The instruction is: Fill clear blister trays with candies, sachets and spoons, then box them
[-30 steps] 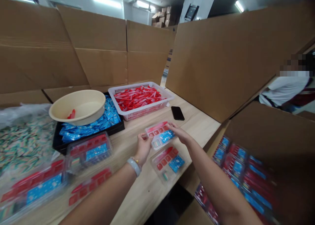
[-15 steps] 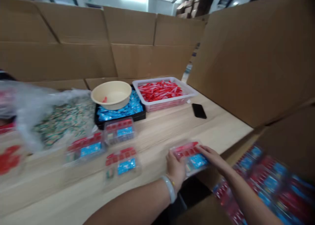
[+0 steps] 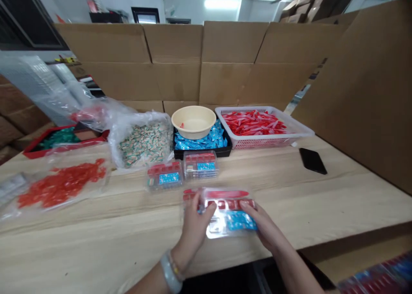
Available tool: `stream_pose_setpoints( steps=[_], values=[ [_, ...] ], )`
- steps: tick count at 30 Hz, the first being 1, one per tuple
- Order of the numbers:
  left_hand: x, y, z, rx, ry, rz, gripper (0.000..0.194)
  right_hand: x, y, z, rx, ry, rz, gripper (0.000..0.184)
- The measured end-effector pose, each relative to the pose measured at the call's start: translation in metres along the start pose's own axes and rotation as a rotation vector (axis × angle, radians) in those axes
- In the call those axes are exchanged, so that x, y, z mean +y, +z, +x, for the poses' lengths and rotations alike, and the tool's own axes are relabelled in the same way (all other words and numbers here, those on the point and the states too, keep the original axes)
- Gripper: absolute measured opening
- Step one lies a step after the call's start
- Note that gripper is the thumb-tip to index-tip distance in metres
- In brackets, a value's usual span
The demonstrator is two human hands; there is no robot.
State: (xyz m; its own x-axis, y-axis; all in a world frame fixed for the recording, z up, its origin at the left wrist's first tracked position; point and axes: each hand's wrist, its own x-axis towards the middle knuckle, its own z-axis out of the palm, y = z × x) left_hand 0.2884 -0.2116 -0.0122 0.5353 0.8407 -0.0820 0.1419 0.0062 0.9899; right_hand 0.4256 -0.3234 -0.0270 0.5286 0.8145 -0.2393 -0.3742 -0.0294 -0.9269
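A transparent plastic pack [image 3: 230, 206] is gripped between my two hands above the near part of the table. It has a long red piece along the top, a row of red pieces below, and a blue sachet at lower right. My left hand [image 3: 193, 229] closes on its left side, thumb on the face. On the right side, my right hand [image 3: 267, 227] holds it with the thumb on top. Another pack [image 3: 188, 195] lies partly hidden behind it and my left hand. Farther back are a filled pack [image 3: 165, 176] and a stack of packs [image 3: 201, 165].
Behind the packs, a cream basin [image 3: 193, 122] rests on a black tray [image 3: 202, 153] of blue sachets. A white basket [image 3: 267, 141] holds red-and-pink sticks. Left are a bag of small wrapped pieces [image 3: 144, 143] and red pieces [image 3: 64, 184]. A phone [image 3: 313, 161] lies right. Cardboard walls [image 3: 231, 81] surround.
The view has turned left. Both hands have carried the held pack leftward from the table's right edge, and it now overlaps the nearest pack on the table.
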Motion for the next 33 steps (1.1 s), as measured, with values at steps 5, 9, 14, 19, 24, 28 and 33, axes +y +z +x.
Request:
stream_pose_setpoints(
  steps=[5,9,14,19,24,28,33],
  values=[
    [0.001,-0.047,0.008,0.004,0.132,0.096,0.040,0.001,0.044,0.025,-0.137,0.020,0.041,0.040],
    [-0.016,-0.067,0.020,0.102,0.064,0.154,0.048,-0.003,0.041,0.030,-0.099,0.052,-0.001,0.039],
    [-0.052,-0.088,0.035,0.106,0.025,0.451,0.061,-0.004,0.005,0.029,-0.047,0.097,-0.009,0.039],
    [-0.051,-0.079,0.038,0.001,0.072,0.810,0.046,-0.004,-0.059,0.026,0.189,0.175,-0.101,0.037],
    [-0.051,-0.077,0.041,-0.077,0.060,0.921,0.041,-0.012,-0.094,0.022,0.333,0.202,-0.311,0.039],
    [-0.063,-0.085,0.041,-0.095,0.105,0.944,0.044,-0.018,-0.102,0.027,0.410,0.190,-0.474,0.045],
    [-0.072,-0.094,0.039,-0.049,0.128,1.010,0.049,-0.023,-0.078,0.008,0.671,-0.009,-0.740,0.043]
  ],
)
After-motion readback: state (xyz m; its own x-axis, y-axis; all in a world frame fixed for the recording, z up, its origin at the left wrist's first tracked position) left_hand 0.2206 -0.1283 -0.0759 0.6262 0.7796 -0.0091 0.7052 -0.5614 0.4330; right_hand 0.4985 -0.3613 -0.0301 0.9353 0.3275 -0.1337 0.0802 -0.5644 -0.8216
